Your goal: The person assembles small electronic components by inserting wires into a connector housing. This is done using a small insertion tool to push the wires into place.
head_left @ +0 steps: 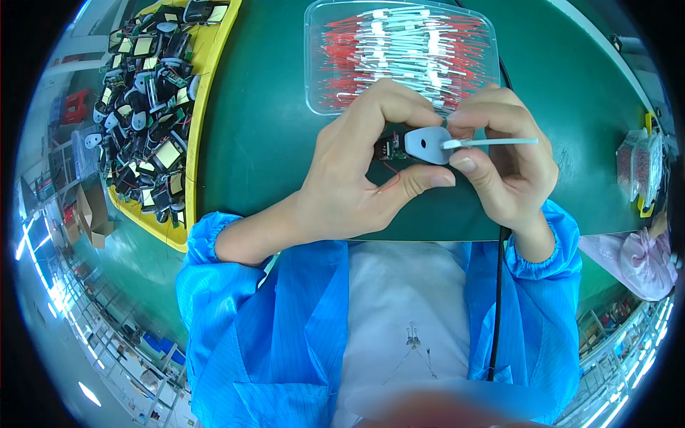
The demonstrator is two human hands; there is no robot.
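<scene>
My left hand is closed around a small electronic device, with a rounded grey plastic end that has a dark hole in it. A green circuit board shows behind the grey part, and a thin red wire loops down from it over my left thumb. My right hand pinches a thin pale strip between thumb and fingers. Its white end meets the tip of the grey part; whether it is fastened there I cannot tell. My fingers hide the device's sides.
Just beyond my hands stands a clear plastic box of pale strips with red ends. A yellow tray heaped with similar devices is at left. A black cable hangs on the right. Beside a clear container is another person's pink sleeve.
</scene>
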